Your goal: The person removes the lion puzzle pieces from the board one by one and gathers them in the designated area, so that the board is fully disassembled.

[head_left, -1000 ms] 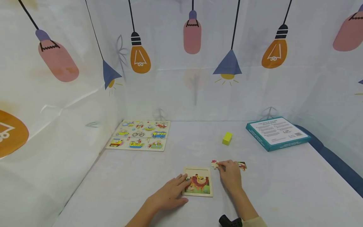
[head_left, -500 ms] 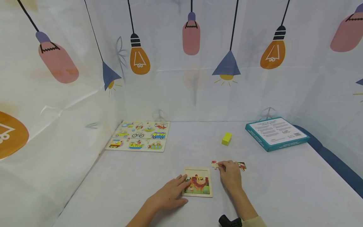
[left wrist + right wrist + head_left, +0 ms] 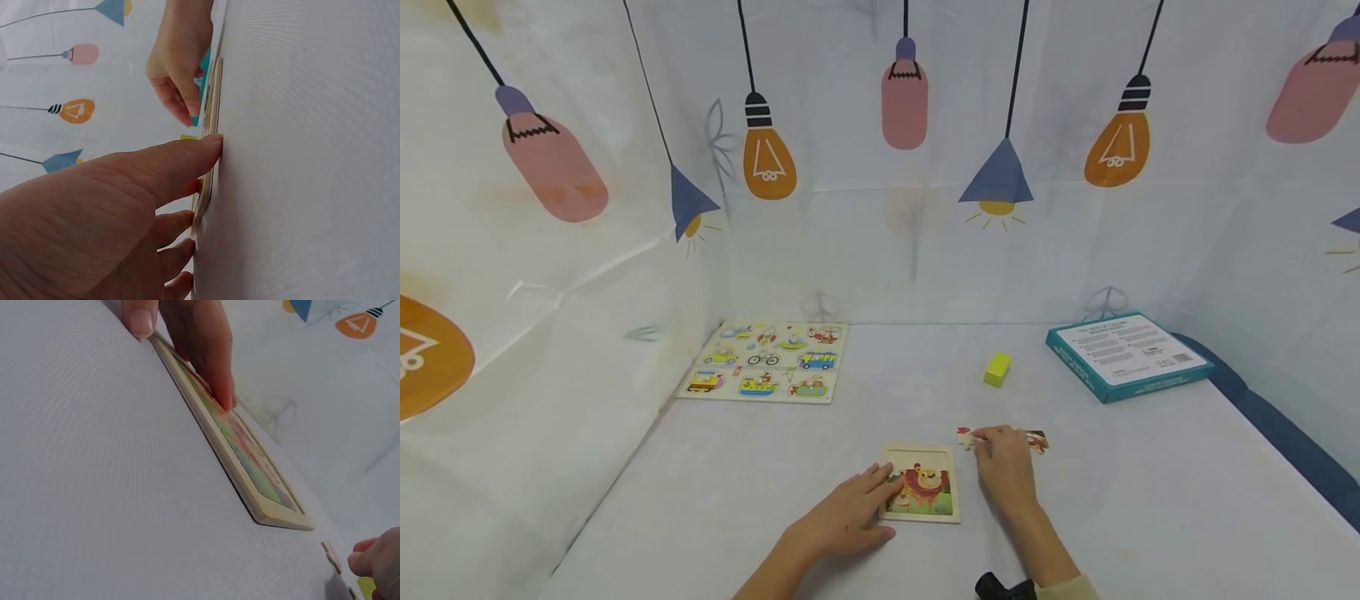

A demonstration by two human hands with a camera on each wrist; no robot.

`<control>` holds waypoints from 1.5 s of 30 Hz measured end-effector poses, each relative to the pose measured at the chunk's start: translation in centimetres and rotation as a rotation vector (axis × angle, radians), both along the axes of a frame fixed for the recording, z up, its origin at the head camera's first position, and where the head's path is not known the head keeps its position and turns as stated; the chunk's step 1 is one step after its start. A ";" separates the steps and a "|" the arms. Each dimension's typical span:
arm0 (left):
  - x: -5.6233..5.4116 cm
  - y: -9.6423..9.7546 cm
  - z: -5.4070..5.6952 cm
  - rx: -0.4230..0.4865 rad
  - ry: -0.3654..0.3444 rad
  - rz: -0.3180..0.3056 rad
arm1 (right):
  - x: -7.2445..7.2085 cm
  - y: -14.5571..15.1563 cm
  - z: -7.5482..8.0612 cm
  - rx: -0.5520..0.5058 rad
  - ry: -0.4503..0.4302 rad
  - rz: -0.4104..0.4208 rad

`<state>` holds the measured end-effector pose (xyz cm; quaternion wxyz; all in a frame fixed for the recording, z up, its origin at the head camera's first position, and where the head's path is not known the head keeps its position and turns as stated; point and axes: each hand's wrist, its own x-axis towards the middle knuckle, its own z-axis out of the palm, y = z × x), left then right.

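Observation:
A wooden jigsaw tray (image 3: pixel 922 447) with a lion picture lies flat on the table. On its left side rests my left hand (image 3: pixel 846 510), fingers extended over the picture; in the left wrist view its thumb (image 3: pixel 194 150) touches the near edge. My right hand (image 3: pixel 1007 471) is just right of the tray, fingers bent low over loose puzzle pieces. One puzzle piece (image 3: pixel 965 435) shows left of its fingertips, another piece (image 3: pixel 1038 440) right of it. The hand covers what lies between. In the right wrist view, a piece (image 3: pixel 332 557) lies beside the fingertips; whether they pinch one is unclear.
A vehicle puzzle board (image 3: pixel 763 371) lies at the back left. A yellow block (image 3: pixel 997 369) is behind the right hand, and a teal box (image 3: pixel 1127 357) lies at the back right. Printed white sheeting (image 3: pixel 850 242) rises behind and beside the white table (image 3: pixel 1150 500).
The head view has tilted slightly, so everything shifts a little down and left. Neither hand visibly moves relative to the tray or the pieces.

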<state>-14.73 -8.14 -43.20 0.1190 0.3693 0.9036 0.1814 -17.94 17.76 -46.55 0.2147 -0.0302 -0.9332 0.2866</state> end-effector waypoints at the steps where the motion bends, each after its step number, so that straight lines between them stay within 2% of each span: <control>1: 0.0 -0.1 0.0 0.001 -0.005 0.002 | 0.1 -0.1 0.1 -0.005 -0.007 0.017; 5: 0.1 -0.3 -0.1 0.001 -0.011 0.008 | 0.6 -0.9 0.6 -0.005 -0.027 0.071; 12: 0.3 -0.7 -0.2 0.004 -0.023 0.016 | 1.8 -2.2 1.4 0.052 0.086 0.217; 17: 0.4 -0.7 -0.2 0.012 -0.017 0.019 | 2.5 -2.7 1.9 0.075 0.042 0.287; 20: 0.3 -0.6 -0.3 0.013 -0.009 0.015 | 2.9 -2.8 2.0 0.093 0.048 0.331; 24: 0.1 -0.4 -0.4 0.011 -0.011 0.007 | 3.6 -2.7 1.7 0.185 0.104 0.406; 29: 0.0 -0.2 -0.7 0.000 -0.018 -0.001 | 4.7 -2.3 1.3 0.312 0.026 0.472; 33: 0.1 -0.2 -0.5 0.001 -0.018 0.001 | 5.3 -2.1 1.3 0.354 -0.054 0.493; 36: 0.1 -0.2 -0.3 0.006 -0.011 0.001 | 5.4 -1.9 1.1 0.369 -0.056 0.497; 45: 0.0 -0.1 -0.4 0.013 0.021 -0.003 | 4.9 -1.6 0.6 0.349 0.048 0.489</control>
